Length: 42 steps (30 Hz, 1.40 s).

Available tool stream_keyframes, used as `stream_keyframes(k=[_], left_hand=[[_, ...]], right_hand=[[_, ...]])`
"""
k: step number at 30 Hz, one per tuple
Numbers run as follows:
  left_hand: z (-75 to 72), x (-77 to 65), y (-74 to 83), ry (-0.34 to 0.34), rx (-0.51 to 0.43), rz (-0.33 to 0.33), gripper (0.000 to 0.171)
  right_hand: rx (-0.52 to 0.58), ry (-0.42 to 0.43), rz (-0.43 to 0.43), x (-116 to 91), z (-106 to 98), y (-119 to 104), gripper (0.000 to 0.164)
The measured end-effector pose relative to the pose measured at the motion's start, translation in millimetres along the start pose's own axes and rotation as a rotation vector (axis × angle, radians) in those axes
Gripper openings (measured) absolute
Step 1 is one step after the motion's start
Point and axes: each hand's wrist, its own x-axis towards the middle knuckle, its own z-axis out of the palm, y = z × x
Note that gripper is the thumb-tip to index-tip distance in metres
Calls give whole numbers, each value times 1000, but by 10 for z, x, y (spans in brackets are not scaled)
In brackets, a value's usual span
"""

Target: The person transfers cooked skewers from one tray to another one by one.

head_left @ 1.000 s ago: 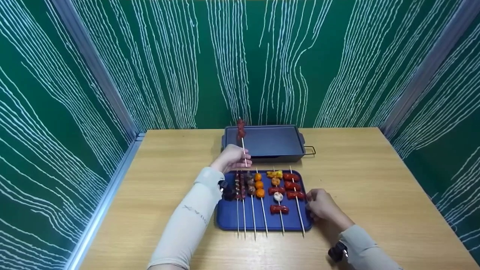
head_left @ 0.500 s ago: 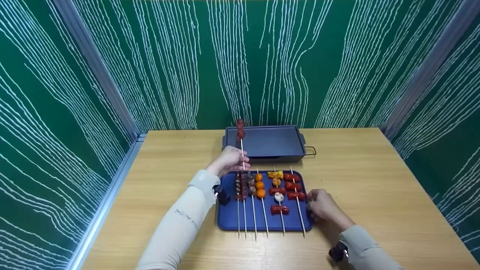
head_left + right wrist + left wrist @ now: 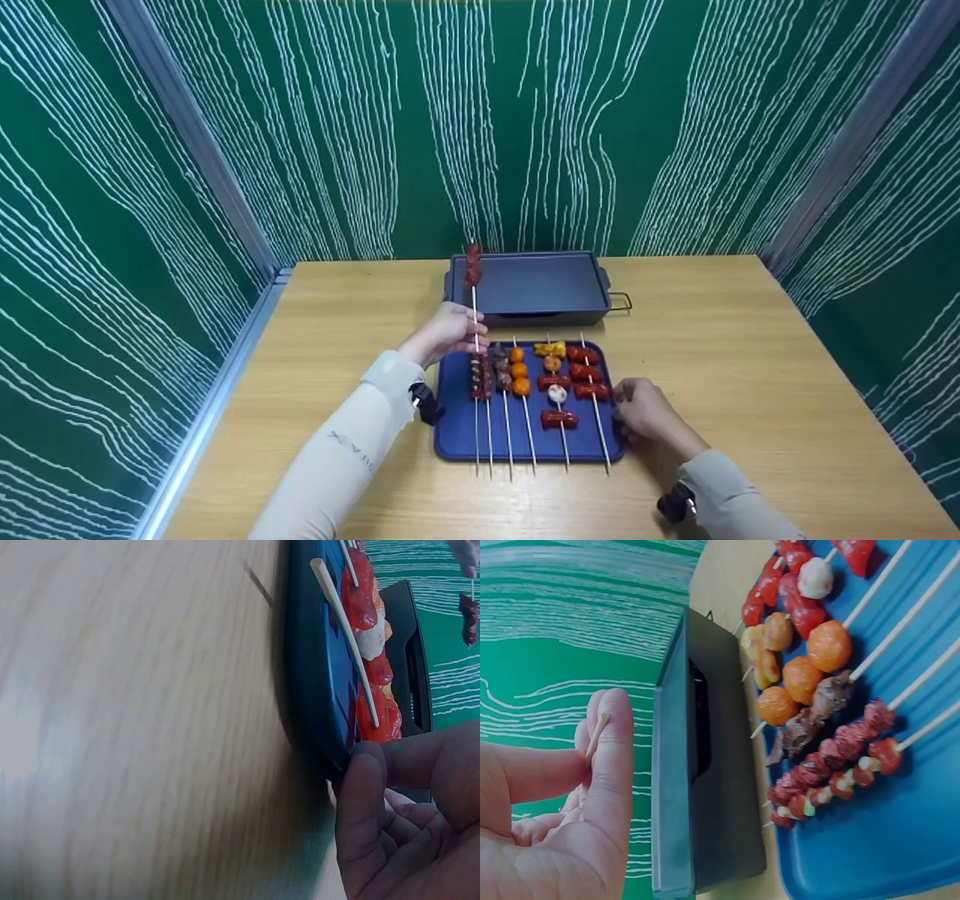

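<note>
My left hand [image 3: 450,330] pinches the bare stick of a meat skewer [image 3: 472,268] between thumb and fingers; its red chunks point away, over the left side of the grill pan [image 3: 547,281]. In the left wrist view only the stick's end shows at the fingertips [image 3: 615,705]. The blue tray [image 3: 454,442] lies just below that hand, holding several skewers: meat ones at left, an orange-ball skewer [image 3: 519,371], a mixed skewer [image 3: 559,418] and a red sausage skewer [image 3: 589,373]. My right hand [image 3: 649,412] grips the tray's right rim, thumb on the edge in the right wrist view.
The dark grill pan stands behind the tray, with a wire handle [image 3: 621,301] jutting out at its right. Skewer sticks reach past the tray's front edge. Green walls with white lines enclose the wooden table [image 3: 322,330] at the back and sides.
The left hand has drawn slightly back and to the left with the meat skewer, from the pan's front edge toward the tray's back-left corner. The right hand and tray stay put.
</note>
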Motion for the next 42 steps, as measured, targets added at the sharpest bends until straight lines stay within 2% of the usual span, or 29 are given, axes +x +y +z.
stream_keyframes(k=[7,19,25,31,39,42], left_hand=[[-7,-41,-130,-6,-21,-5,18],[59,-176,-298,-46,-16,-6,20],[53,-256,-406,-48,3,-6,23],[37,-354,-504,-43,-2,-7,16],[20,-436,-629,-66,10,0,25],[14,-466,-663,-69,11,2,22]], right_hand=[[9,5,19,1,13,-4,15],[14,20,-19,-25,32,18,11],[7,18,-17,-33,21,-6,11],[3,15,-27,-23,-1,-23,12],[-3,14,-8,-11,0,-8,12],[8,15,-7,-12,1,-6,13]])
